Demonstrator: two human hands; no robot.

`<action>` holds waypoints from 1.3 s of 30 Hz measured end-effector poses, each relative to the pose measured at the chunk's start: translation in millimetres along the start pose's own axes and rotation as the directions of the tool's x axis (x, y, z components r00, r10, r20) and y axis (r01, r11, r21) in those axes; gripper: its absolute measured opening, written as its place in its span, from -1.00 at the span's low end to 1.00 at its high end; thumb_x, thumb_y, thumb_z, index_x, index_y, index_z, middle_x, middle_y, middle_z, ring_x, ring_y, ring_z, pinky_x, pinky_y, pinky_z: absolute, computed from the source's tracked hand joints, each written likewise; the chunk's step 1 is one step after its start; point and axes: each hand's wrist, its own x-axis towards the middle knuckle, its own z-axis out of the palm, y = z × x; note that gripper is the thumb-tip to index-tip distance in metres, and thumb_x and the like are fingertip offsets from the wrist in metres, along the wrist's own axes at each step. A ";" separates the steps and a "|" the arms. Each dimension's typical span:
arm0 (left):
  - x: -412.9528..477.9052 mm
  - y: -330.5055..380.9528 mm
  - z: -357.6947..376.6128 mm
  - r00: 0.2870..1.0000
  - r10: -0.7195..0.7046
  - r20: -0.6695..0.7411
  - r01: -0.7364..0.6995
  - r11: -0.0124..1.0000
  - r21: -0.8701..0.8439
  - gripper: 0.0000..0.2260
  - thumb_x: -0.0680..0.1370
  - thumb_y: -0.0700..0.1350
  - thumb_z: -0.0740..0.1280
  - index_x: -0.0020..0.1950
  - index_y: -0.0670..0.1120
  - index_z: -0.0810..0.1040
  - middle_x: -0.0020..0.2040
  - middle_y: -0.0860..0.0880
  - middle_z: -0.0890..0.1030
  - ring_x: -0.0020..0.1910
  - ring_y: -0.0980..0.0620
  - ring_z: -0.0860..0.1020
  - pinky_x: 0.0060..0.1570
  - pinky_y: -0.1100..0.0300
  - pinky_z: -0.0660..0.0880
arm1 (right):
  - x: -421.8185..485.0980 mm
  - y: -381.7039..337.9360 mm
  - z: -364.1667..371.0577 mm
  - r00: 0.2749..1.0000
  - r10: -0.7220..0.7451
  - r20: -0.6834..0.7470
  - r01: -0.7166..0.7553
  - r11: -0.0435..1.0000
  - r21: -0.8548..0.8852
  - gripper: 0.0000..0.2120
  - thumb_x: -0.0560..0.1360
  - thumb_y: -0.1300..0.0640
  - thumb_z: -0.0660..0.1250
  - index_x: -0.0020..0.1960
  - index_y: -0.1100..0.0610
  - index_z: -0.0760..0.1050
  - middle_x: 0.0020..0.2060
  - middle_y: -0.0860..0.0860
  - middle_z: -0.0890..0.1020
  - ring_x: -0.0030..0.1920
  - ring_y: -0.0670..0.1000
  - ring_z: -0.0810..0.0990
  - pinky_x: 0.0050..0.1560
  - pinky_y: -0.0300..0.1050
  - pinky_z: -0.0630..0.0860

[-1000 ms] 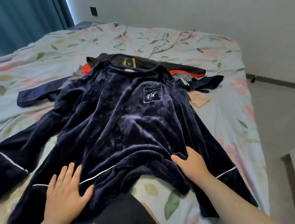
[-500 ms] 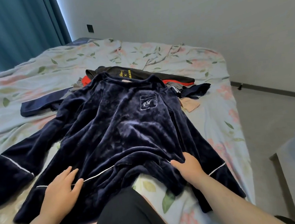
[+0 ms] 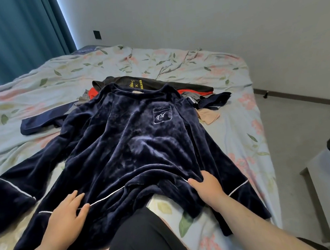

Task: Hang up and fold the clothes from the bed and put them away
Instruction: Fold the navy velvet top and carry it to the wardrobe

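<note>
A dark navy velvet top is lying face up across the bed, filling the middle of the frame, its neck pointing to the upper centre and its hem toward the bottom edge. The pile is catching the light in pale, crushed streaks. A square chest pocket with white stitching and a curly white monogram is showing right of centre. Thin white piping is running along the hem and round both cuffs. The sleeves are spreading out to the lower left and lower right, and the hem is bunching into folds at centre bottom.

The left hand, lower left, is resting flat on the hem, fingers straight and slightly spread across the piping, gripping nothing. The right hand, lower centre-right, is lying against a fold of the hem with its thumb out on the velvet; its fingertips are disappearing into the fabric, so I cannot tell whether it is gripping.

Behind the neck, a heap of clothes is sitting on the floral cover: black with yellow print, red, grey, navy and beige pieces.
</note>
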 end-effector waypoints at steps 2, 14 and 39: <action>0.3 -1.0 -0.9 1.000 -0.004 0.018 0.004 1.000 0.003 -0.59 0.61 0.01 0.31 0.45 -0.05 0.46 0.53 -0.01 0.34 0.54 0.01 0.23 0.48 -0.04 0.21 | 0.6 -0.2 0.7 1.000 0.010 0.003 -0.010 1.000 0.002 -0.90 0.53 0.01 0.39 0.03 -0.04 0.55 -0.07 -0.11 0.66 -0.05 -0.09 0.63 -0.11 -0.20 0.52; 13.5 -17.9 -11.8 0.973 -0.136 -0.186 0.180 0.953 0.243 -0.54 0.47 0.03 0.46 0.26 -0.22 0.57 0.18 -0.20 0.57 0.17 -0.27 0.51 0.09 -0.21 0.47 | 8.4 4.8 0.2 0.996 0.081 0.023 -0.082 0.993 0.083 -0.85 0.44 0.26 0.37 -0.02 0.10 0.59 -0.13 0.06 0.69 -0.11 0.07 0.68 -0.15 -0.10 0.58; 34.9 -82.0 -6.6 0.959 -0.281 -0.030 0.269 0.941 -0.207 -0.82 0.52 0.08 0.38 0.09 0.10 0.52 -0.21 0.08 0.67 -0.17 -0.10 0.64 -0.03 -0.09 0.57 | -13.6 18.6 -30.4 0.988 0.149 0.029 -0.152 0.962 0.227 -0.54 0.33 0.43 0.31 0.10 0.00 0.58 -0.14 0.09 0.72 -0.14 0.09 0.72 -0.22 -0.07 0.61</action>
